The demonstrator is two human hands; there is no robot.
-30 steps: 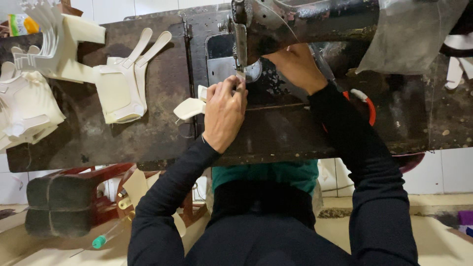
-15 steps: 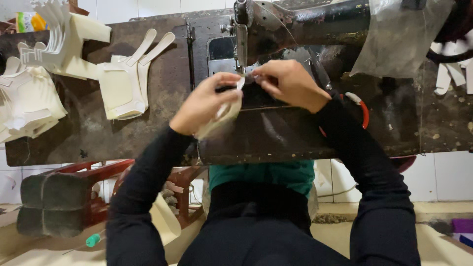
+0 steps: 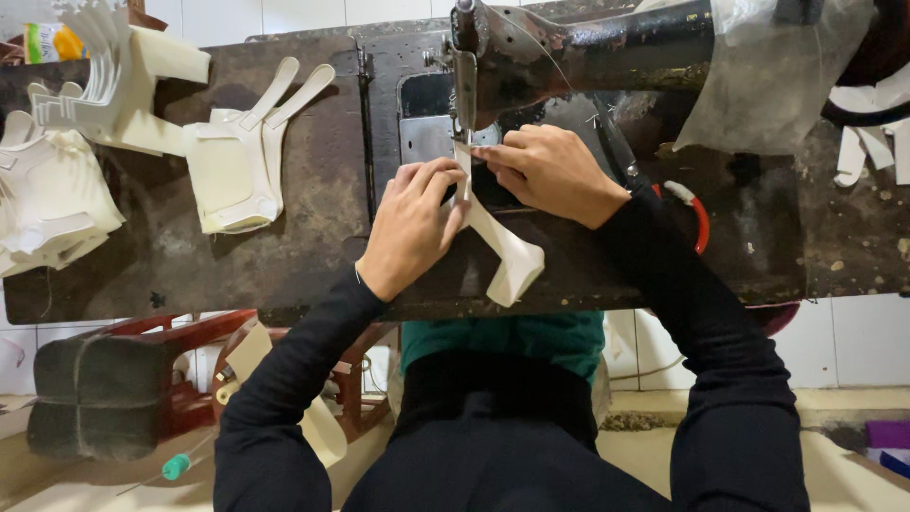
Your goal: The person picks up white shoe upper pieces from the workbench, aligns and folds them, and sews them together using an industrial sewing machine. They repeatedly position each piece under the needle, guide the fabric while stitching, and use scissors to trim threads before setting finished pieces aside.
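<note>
Closely paired, the left hand and right hand pinch a cream strip just below the sewing machine's needle, best fed flat, fingertips clear.

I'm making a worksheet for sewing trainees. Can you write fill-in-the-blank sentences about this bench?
1. Both hands, the left hand and the right hand, hold a cream-coloured strip under the needle of a ____ machine.
2. The stacked cream cut pieces lie to the person's ____.
3. The person's sleeves are ____ in colour.

Missing words: sewing; left; black
</note>
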